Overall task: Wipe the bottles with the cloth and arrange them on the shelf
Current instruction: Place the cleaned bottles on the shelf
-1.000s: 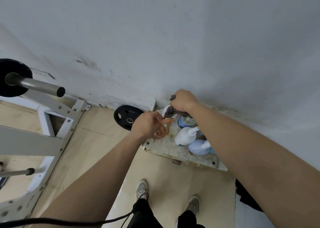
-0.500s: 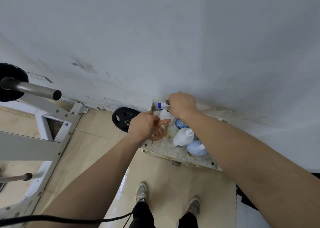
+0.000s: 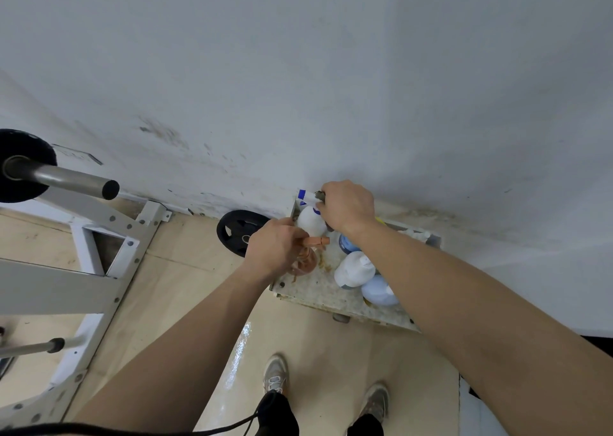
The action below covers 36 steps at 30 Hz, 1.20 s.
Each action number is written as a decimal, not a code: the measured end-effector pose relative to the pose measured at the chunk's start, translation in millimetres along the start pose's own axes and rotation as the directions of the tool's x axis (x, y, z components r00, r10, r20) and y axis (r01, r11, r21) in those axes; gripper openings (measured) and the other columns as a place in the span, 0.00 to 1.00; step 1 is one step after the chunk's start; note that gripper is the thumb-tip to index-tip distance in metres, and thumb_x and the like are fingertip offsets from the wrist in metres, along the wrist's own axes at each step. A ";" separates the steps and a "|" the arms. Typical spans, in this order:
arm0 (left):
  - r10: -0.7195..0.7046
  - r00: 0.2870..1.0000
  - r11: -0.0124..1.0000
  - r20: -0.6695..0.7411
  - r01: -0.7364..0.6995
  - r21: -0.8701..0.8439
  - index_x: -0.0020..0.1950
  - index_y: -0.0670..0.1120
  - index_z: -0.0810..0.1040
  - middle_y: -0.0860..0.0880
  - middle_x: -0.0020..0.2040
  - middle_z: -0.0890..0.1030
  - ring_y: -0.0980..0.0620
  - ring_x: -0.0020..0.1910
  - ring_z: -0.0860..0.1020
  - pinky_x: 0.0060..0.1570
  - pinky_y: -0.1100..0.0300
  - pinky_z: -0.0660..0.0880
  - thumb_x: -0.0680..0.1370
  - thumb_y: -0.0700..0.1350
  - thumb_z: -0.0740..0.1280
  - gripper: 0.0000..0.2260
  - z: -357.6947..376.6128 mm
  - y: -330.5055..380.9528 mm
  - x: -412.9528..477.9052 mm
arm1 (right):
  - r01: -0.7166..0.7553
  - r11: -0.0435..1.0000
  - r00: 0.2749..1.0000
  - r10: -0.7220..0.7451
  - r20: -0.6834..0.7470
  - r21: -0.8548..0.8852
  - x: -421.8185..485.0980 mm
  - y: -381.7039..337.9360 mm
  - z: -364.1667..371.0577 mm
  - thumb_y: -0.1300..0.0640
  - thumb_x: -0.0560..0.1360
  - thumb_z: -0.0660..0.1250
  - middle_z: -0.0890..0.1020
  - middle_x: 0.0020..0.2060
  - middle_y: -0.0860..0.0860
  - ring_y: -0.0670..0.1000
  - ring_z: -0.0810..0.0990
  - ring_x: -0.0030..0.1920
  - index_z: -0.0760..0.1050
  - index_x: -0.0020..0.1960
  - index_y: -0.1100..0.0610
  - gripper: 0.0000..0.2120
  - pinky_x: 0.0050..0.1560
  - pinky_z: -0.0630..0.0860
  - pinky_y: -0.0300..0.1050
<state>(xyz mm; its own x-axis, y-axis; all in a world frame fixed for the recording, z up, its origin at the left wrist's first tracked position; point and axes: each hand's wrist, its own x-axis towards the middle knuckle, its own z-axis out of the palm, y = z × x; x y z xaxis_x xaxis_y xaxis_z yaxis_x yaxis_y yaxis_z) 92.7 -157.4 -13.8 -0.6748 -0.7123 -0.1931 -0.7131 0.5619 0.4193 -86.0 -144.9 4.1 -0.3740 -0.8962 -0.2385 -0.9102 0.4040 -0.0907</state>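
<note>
A speckled white shelf (image 3: 318, 294) stands low against the wall. My left hand (image 3: 275, 248) grips the trigger head of an orange spray bottle (image 3: 306, 263) standing on it. My right hand (image 3: 346, 205) holds a dark cloth, mostly hidden under the fingers, against the top of a white spray bottle (image 3: 310, 220) with a blue-tipped nozzle at the shelf's back left corner. Another white bottle (image 3: 353, 269), a pale blue bottle (image 3: 378, 289) and a dark blue bottle (image 3: 346, 243) stand on the shelf under my right forearm.
A black weight plate (image 3: 238, 230) leans on the wall left of the shelf. A white rack (image 3: 59, 289) with a barbell (image 3: 63, 178) fills the left side. My shoes (image 3: 275, 374) stand on beige floor before the shelf.
My right hand has shifted slightly up toward the wall over the white bottle, uncovering its blue-tipped nozzle. My left hand keeps its grip on the orange bottle.
</note>
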 end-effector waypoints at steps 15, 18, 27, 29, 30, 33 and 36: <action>-0.082 0.996 0.993 -0.033 0.079 -0.087 0.54 0.55 0.85 0.54 0.43 0.75 0.51 0.46 0.73 0.33 0.61 0.61 0.77 0.49 0.70 0.08 2.5 -4.5 -1.8 | 0.243 0.969 0.969 -0.241 0.046 -0.038 7.9 11.9 -10.1 0.53 0.79 0.65 0.84 0.50 0.50 0.56 0.82 0.49 0.81 0.54 0.46 0.08 0.40 0.69 0.45; -0.102 0.995 0.991 0.000 0.102 -0.091 0.54 0.56 0.85 0.53 0.44 0.76 0.50 0.48 0.75 0.34 0.61 0.62 0.77 0.49 0.70 0.08 3.5 -4.5 -0.6 | 0.240 0.971 0.969 -0.240 0.053 -0.004 5.8 13.5 -7.6 0.54 0.79 0.65 0.84 0.51 0.48 0.55 0.81 0.50 0.81 0.56 0.44 0.09 0.41 0.70 0.45; -0.054 0.998 0.999 -0.014 0.054 0.000 0.58 0.52 0.82 0.54 0.47 0.74 0.50 0.53 0.73 0.39 0.57 0.67 0.77 0.49 0.69 0.10 6.1 6.9 -0.9 | 0.148 0.968 0.978 -0.174 0.114 0.203 -15.2 18.5 -7.8 0.53 0.79 0.65 0.81 0.65 0.50 0.57 0.78 0.64 0.69 0.75 0.43 0.24 0.59 0.78 0.52; -0.055 0.998 0.998 -0.023 0.055 0.004 0.56 0.51 0.83 0.54 0.44 0.72 0.49 0.50 0.74 0.36 0.58 0.64 0.77 0.48 0.69 0.09 5.0 10.0 -0.7 | 0.157 0.972 0.979 -0.176 0.099 0.175 -17.8 20.8 -8.5 0.52 0.79 0.65 0.83 0.60 0.50 0.58 0.80 0.59 0.75 0.69 0.44 0.18 0.54 0.79 0.52; -0.061 0.998 0.998 -0.023 0.061 -0.001 0.56 0.51 0.84 0.54 0.44 0.72 0.49 0.49 0.75 0.36 0.58 0.63 0.77 0.48 0.69 0.09 4.9 9.8 -0.6 | 0.161 0.976 0.981 -0.174 0.084 0.145 -17.2 21.0 -7.9 0.52 0.79 0.65 0.84 0.57 0.50 0.58 0.81 0.56 0.77 0.65 0.45 0.15 0.51 0.80 0.51; -0.069 0.997 0.998 -0.045 0.069 -0.009 0.55 0.53 0.84 0.55 0.41 0.71 0.52 0.45 0.72 0.34 0.58 0.62 0.77 0.49 0.69 0.08 5.8 7.9 -1.4 | 0.123 0.984 0.991 -0.128 0.039 0.127 -12.3 17.7 -7.2 0.47 0.79 0.67 0.84 0.51 0.50 0.57 0.81 0.50 0.79 0.58 0.47 0.10 0.45 0.77 0.48; -0.079 0.996 0.997 -0.051 0.078 -0.026 0.54 0.53 0.85 0.54 0.41 0.71 0.53 0.44 0.70 0.33 0.58 0.62 0.77 0.49 0.69 0.08 8.1 6.9 -0.9 | 0.058 0.979 0.998 -0.061 0.014 0.195 -7.6 13.2 -3.6 0.44 0.77 0.70 0.83 0.48 0.51 0.57 0.81 0.48 0.79 0.55 0.48 0.11 0.44 0.75 0.47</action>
<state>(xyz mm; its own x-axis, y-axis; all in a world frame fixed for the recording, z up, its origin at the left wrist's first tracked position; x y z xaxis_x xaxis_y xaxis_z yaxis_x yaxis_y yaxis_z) 86.9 -149.4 -17.9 -0.6059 -0.7750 -0.1798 -0.7579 0.4937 0.4264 -95.9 -133.5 8.1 -0.3149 -0.9167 -0.2460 -0.8780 0.3798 -0.2912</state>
